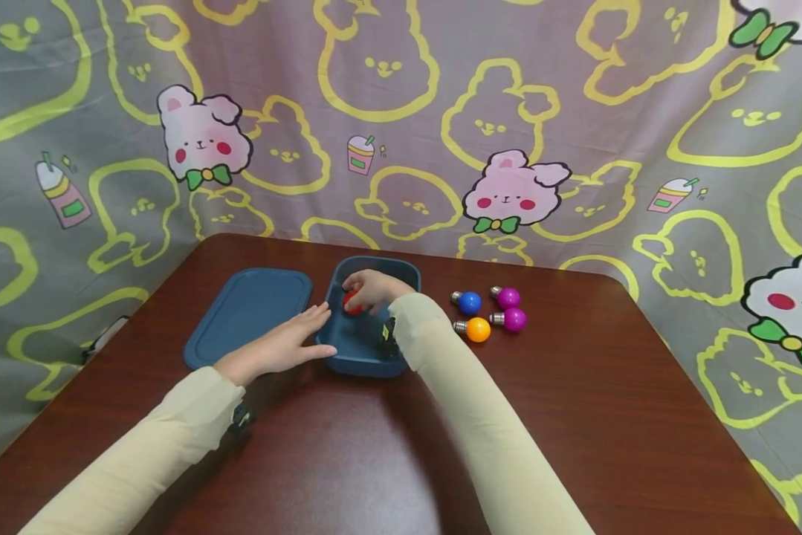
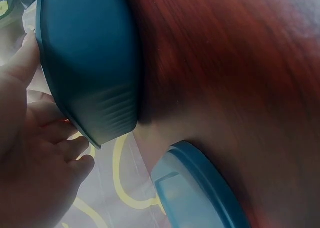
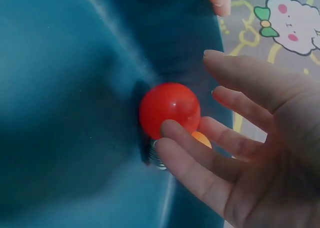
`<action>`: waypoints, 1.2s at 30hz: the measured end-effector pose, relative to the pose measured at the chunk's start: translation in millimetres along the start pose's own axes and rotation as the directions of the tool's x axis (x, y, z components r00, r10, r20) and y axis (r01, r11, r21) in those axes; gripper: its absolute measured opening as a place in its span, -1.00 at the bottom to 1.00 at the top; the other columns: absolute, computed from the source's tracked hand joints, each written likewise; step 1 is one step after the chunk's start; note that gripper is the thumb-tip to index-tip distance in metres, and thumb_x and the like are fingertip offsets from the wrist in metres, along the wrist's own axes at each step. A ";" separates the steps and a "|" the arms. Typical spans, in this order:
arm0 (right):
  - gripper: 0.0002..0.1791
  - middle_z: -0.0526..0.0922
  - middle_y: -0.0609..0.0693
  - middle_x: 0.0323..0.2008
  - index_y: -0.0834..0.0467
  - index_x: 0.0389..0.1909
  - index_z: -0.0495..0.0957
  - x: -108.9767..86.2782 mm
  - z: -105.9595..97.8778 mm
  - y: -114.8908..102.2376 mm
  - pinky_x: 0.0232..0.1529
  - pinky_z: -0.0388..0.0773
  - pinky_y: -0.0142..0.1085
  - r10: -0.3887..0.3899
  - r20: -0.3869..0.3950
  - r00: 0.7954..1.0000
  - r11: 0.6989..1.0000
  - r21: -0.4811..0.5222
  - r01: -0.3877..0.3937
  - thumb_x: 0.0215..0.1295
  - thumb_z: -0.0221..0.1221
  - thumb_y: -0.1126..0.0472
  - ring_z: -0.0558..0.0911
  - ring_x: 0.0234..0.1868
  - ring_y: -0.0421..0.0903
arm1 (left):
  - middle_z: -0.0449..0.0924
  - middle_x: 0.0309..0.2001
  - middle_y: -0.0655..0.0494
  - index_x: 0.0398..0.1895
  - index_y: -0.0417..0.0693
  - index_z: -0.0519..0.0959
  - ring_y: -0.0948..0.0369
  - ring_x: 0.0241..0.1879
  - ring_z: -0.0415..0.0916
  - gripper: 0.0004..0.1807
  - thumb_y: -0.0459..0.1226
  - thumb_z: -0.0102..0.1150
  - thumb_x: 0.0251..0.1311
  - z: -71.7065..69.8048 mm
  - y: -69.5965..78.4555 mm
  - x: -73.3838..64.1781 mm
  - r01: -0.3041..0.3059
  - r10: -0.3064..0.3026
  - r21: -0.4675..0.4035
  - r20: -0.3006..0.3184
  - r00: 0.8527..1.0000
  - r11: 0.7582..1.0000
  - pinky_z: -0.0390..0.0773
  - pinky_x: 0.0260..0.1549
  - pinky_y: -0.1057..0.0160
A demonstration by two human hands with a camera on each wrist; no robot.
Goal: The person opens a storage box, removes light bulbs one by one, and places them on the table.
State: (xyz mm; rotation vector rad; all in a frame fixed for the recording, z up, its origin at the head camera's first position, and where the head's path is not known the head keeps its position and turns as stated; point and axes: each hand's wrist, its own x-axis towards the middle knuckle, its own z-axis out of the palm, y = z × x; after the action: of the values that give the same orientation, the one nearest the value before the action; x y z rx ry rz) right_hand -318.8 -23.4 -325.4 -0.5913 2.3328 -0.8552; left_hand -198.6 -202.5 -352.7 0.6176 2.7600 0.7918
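Observation:
A blue rectangular box (image 1: 363, 367) stands on the table, its inside facing up. My right hand (image 1: 376, 288) reaches into it over a red light bulb (image 3: 167, 105). In the right wrist view the fingers are loosely spread, two of them overlapping the bulb near its screw base, and the thumb stands apart from it. Part of an orange bulb (image 3: 202, 139) shows behind those fingers. My left hand (image 1: 276, 348) rests at the box's left rim with fingers extended and thumb by the near corner; the left wrist view shows it along the outer wall.
A flat blue lid (image 1: 250, 316) lies left of the box. To the right are a blue bulb (image 1: 470, 302), an orange bulb (image 1: 478, 330) and two purple bulbs (image 1: 515, 320) on the brown table (image 1: 574, 401). A patterned curtain (image 1: 401, 200) hangs behind the table.

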 end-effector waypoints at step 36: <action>-0.58 0.43 0.04 -0.04 0.13 0.03 0.41 -36.8 -32.2 2.4 -0.41 0.59 -0.24 -0.207 -0.120 0.971 0.978 0.000 0.208 0.16 0.26 0.19 0.61 -0.37 0.09 | -0.18 0.42 -0.16 0.39 -0.31 -0.01 -0.12 0.37 -0.25 -0.11 0.06 0.08 0.20 0.6 1.0 1.1 0.023 -0.023 0.001 -0.002 1.000 1.000 -0.08 0.22 -0.17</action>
State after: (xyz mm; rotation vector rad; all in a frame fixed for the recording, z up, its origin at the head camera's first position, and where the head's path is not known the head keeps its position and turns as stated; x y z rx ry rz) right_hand -313.1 13.3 -293.4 -0.8105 2.4003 -1.0246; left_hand -199.1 -201.0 -352.7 0.5839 2.7649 0.7863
